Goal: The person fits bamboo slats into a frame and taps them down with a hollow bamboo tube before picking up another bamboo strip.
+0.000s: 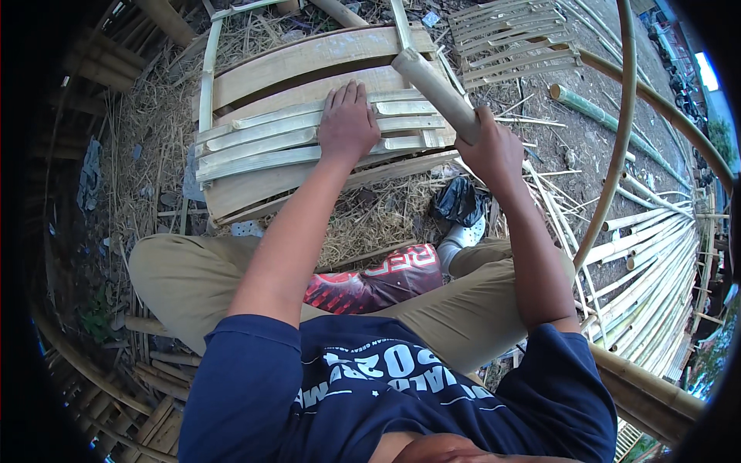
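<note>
While the left hand (349,127) lies flat across the pale bamboo strips (266,140) at the upper centre of the head view, its grip is unfurled, pressing on them rather than clasping. The right hand (492,154), just beside the strips' right ends, has its grip wrapped round the lower end of a thick bamboo tube (436,92) that slants toward the top of the frame. Set side by side on the plank counter (301,62), the strips run left to right, rising slightly rightward. They extend leftward from the right grip, so the relation that seems to matter is the tube against them; whether they touch, I cannot tell. The left hand is nearer.
</note>
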Demonstrator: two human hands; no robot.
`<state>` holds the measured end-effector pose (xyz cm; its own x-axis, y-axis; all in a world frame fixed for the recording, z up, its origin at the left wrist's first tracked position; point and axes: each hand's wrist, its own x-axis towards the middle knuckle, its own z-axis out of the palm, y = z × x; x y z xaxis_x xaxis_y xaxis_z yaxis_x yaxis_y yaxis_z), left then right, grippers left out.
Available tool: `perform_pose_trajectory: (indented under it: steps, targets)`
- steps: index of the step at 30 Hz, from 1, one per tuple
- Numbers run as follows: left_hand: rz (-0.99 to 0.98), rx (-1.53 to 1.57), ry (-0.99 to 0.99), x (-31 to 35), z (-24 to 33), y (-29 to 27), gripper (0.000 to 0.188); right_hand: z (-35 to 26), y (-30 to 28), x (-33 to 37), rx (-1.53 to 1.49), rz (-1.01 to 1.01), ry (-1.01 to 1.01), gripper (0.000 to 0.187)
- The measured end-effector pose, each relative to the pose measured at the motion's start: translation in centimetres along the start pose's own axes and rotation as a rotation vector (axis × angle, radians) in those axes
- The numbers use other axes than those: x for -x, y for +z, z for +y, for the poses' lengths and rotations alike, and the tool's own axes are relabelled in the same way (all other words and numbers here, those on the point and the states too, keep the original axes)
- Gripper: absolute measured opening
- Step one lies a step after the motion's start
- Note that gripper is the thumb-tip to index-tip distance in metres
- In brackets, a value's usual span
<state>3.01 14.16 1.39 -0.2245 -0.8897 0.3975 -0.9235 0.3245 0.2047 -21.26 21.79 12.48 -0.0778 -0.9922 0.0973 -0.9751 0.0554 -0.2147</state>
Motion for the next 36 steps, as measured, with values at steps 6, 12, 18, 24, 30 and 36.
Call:
perform_pose_trajectory:
  steps: [6, 12, 18, 24, 30, 36]
  targets:
    - [0.016, 0.017, -0.008, -0.2, 0.4, 0.2, 0.049, 2.1, 1.1, -0.4, 0.1, -0.023, -0.006, 0.037]
    - [0.004, 0.021, -0.003, -0.4, 0.5, 0.0, 0.049, 2.2, 0.9, -0.5, 0.114, -0.052, 0.007, 0.04]
    - [-0.002, 0.033, -0.029, 0.1, -0.4, -0.2, 0.049, -2.0, -1.7, 0.9, -0.144, 0.322, 0.019, 0.031]
    - [0.002, 0.017, -0.015, -0.1, 0.0, 0.1, 0.049, 0.2, 0.3, 0.3, 0.117, 0.046, 0.056, 0.027]
    - [0.04, -0.004, 0.007, -0.3, -0.1, -0.3, 0.049, 0.3, -1.0, 0.3, 0.086, -0.007, 0.091, 0.032]
    - [-0.051, 0.332, -0.134, -2.5, 0.0, -1.8, 0.042, 2.1, -1.1, -0.4, 0.021, 0.017, 0.178, 0.033]
